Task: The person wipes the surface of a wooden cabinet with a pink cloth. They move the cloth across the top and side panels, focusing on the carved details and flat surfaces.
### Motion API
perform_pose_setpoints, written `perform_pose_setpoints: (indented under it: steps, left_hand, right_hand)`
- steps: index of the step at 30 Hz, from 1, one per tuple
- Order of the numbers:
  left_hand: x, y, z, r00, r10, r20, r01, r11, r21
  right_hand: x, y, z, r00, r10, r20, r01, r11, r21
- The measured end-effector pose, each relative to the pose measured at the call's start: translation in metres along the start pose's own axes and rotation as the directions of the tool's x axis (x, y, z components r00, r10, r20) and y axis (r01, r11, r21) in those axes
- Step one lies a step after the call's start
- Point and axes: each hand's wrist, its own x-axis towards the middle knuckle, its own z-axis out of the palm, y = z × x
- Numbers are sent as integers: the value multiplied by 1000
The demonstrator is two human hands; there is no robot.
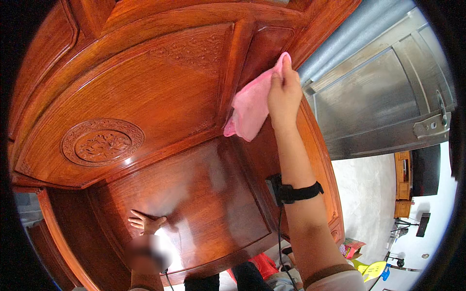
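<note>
A pink cloth (253, 103) hangs from my right hand (285, 91), its upper end pinched between thumb and fingers. Behind it rises the dark side panel of a carved, polished wooden cabinet or bench (171, 87); whether the cloth touches that panel I cannot tell. My left hand (146, 221) has its fingers spread on the glossy flat wooden surface (204, 196) below, and it holds nothing. A blurred patch covers the left wrist. On my right forearm sits a black strap with a small device (287, 192), from which a cable runs down.
A round carved medallion (103, 142) decorates the back panel. To the right stands a grey door (367, 94) with a lever handle (441, 109), beside a blue-grey curtain (327, 47). Lower right are a cardboard box (352, 248), a yellow plastic object (373, 271) and a tripod (404, 225).
</note>
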Motion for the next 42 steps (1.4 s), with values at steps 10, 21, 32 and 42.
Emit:
perform_pose_setpoints:
  steps: [10, 21, 32, 42]
  left_hand:
    - [7, -5, 4, 1000, -5, 15, 5, 1000, 13]
    - [17, -15, 13, 999, 12, -30, -11, 1000, 26]
    - [11, -10, 8, 1000, 13, -23, -12, 999, 46]
    - [10, -10, 8, 1000, 12, -19, -11, 998, 64]
  right_hand:
    - [30, -13, 0, 827, -493, -270, 516, 857, 15]
    - [17, -35, -16, 998, -4, -60, 45, 705, 708]
    - [-92, 10, 50, 991, -94, 91, 69, 965, 253]
    - [-66, 7, 3, 836, 194, 512, -459, -264, 849]
